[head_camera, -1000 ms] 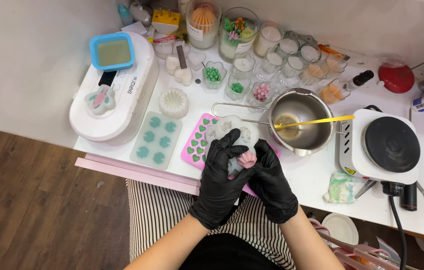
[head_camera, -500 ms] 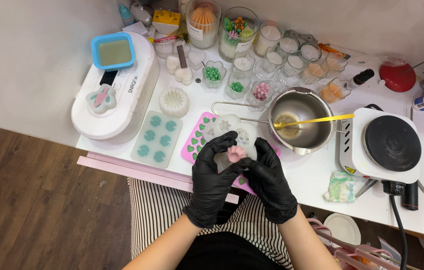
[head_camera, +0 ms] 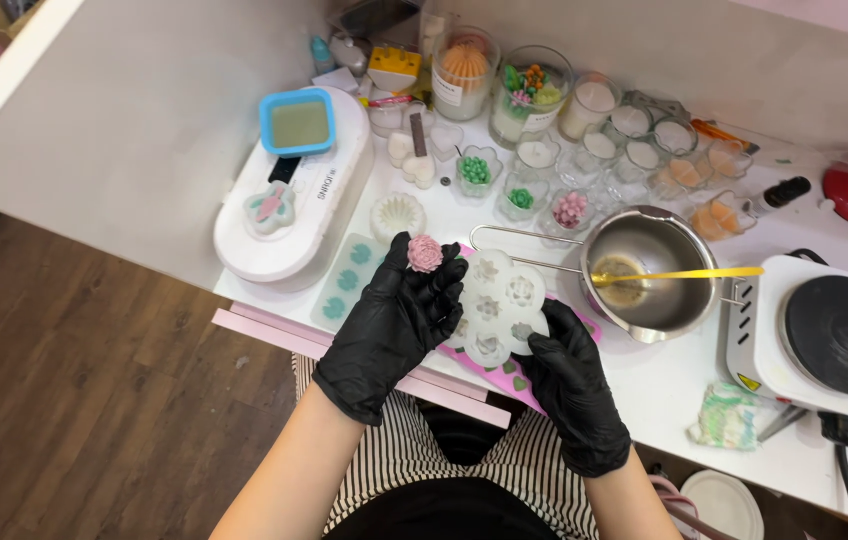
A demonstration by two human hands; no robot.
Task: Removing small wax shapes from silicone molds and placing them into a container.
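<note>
Both my hands wear black gloves. My left hand pinches a small pink flower-shaped wax piece at its fingertips, lifted above the table edge. My right hand holds a translucent white silicone mould with several flower cavities from below, its face towards me. A pink silicone mould lies on the white table under my hands, mostly hidden. A pale green mould lies to its left.
A steel pouring pot with a yellow stirrer stands right of my hands, beside a white hot plate. A white oval device carries a blue mould. Several glass candle jars line the back.
My left hand has lifted the pink wax flower out of the white mould and moved it up and left. The right hand now holds the mould alone.
</note>
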